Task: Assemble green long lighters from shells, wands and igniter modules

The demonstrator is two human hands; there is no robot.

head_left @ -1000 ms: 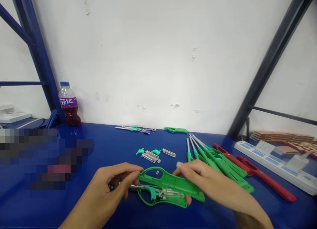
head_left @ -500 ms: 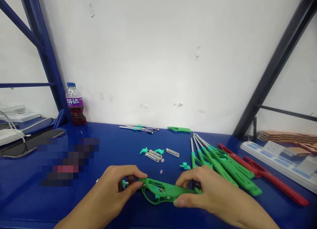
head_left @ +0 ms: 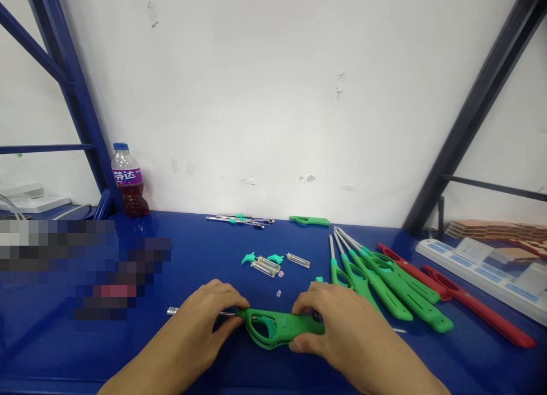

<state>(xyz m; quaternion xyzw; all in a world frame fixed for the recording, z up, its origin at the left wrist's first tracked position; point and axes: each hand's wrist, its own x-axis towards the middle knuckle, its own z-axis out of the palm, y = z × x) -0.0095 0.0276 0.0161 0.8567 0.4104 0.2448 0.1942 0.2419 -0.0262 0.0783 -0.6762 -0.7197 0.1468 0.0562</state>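
A green long-nosed lighter (head_left: 282,328) lies lengthwise between my hands, its teal trigger inside the guard loop. My left hand (head_left: 209,318) pinches its front end, where a thin metal rod shows; the silvery nozzle tip (head_left: 172,311) pokes out left of that hand. My right hand (head_left: 329,318) is wrapped round the handle end, thumb below and fingers on top, with a dark bit beside the fingers. Past the hands are loose teal triggers (head_left: 248,259), clear fuel tanks (head_left: 298,260) and a small pinkish piece (head_left: 278,293). Another teal trigger (head_left: 318,280) is partly hidden by my right hand.
Several green lighters (head_left: 384,286) are fanned out at right, beside red ones (head_left: 478,309). A white power strip (head_left: 482,286) borders them. Along the wall lie metal nozzle rods (head_left: 239,220) and a green shell half (head_left: 309,220). A drink bottle (head_left: 128,181) stands at back left.
The two green halves, slightly parted before, now sit closer together. My right hand has shifted a little left along the handle, and the trigger now sits inside the guard loop.
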